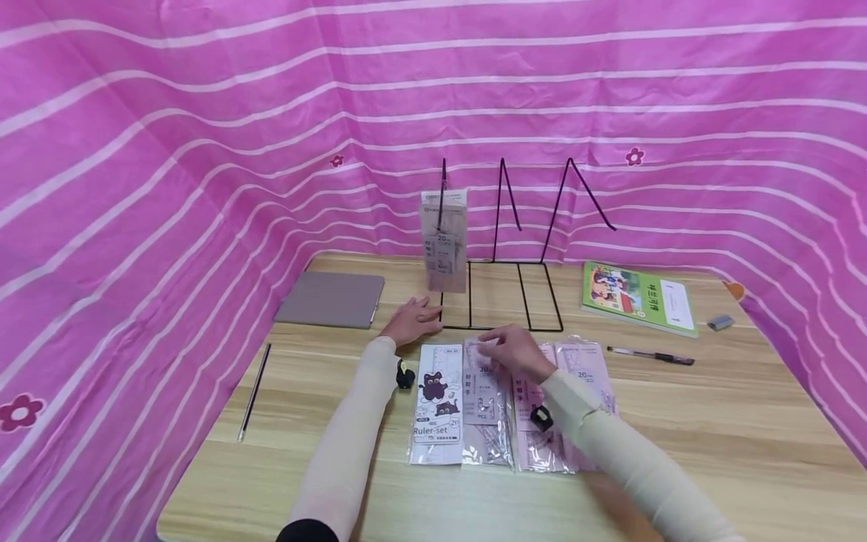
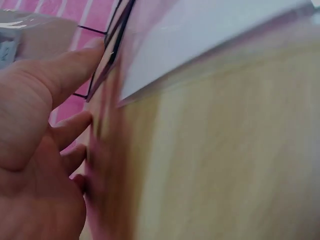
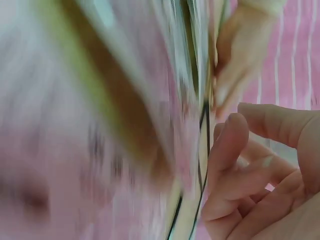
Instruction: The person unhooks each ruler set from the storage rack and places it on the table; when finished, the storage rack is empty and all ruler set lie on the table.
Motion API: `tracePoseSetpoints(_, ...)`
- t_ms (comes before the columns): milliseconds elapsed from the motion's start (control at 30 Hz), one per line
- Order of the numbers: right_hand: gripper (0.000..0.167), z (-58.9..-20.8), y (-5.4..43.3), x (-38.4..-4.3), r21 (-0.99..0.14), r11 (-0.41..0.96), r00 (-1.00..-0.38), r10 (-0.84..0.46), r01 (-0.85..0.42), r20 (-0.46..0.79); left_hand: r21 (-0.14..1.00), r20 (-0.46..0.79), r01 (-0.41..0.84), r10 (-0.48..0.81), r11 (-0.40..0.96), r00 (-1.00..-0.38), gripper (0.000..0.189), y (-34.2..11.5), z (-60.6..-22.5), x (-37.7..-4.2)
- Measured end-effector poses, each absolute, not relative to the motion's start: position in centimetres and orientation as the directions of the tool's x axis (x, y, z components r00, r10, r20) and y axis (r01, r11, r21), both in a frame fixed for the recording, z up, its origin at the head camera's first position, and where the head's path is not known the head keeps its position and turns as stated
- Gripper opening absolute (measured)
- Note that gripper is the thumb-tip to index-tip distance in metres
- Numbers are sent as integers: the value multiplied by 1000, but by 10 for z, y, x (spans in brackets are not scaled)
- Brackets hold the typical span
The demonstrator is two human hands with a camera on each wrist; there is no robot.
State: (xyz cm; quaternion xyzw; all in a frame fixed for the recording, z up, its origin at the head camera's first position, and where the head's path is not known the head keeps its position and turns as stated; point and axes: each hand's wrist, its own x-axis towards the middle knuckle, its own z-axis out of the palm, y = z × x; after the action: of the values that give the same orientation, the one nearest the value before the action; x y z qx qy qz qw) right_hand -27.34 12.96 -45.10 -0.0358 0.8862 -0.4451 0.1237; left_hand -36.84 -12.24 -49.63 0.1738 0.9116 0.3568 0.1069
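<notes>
My left hand (image 1: pixel 411 320) lies by the front left corner of a black wire rack (image 1: pixel 501 329), its fingers extended and holding nothing. Over the top end of a pink ruler-set packet (image 1: pixel 479 399) hovers my right hand (image 1: pixel 516 351), fingers loosely bent, with nothing between them in the right wrist view. Left of that packet is a white ruler-set packet (image 1: pixel 439 399) with black cats on it. Two more pink packets, one partly under my right wrist (image 1: pixel 535 444) and one farther right (image 1: pixel 584 369), continue the row. Another packet (image 1: pixel 443 256) hangs from the rack's left hook.
A grey notebook (image 1: pixel 330 299) and a pencil (image 1: pixel 254 391) lie on the left. On the right are a green-covered book (image 1: pixel 637 297), a pen (image 1: pixel 650 355) and a small grey object (image 1: pixel 720 322). Two bare hooks (image 1: pixel 511 196) rise at the rack's back, before a pink striped cloth (image 1: pixel 474 90).
</notes>
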Motion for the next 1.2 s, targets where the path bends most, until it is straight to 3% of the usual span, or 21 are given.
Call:
tracePoseSetpoints(133, 41, -446, 166, -287, -828, 557, -973, -148, 67, -178, 763, -40, 198, 351, 615, -935, 51, -132, -491, -371)
tracePoseSetpoints(267, 42, -445, 204, -299, -826, 563, -987, -133, 2, -93, 822, 45, 195, 281, 535, -959, 47, -139, -483, -372)
tracePoseSetpoints(600, 45, -458, 282, -320, -712, 691, -987, -158, -124, 19, 907, 209, 265, 195, 327, -958, 44, -142, -440, -364)
tracePoseSetpoints(967, 57, -474, 306, -331, -771, 624, -962, -267, -124, -62, 915, 389, 398, 107, 75, -915, 44, -130, -414, -382)
tracePoseSetpoints(1200, 56, -485, 309, -340, -747, 644, -958, -286, -166, -34, 926, 376, 378, 58, 25, -925, 48, -129, -406, -390)
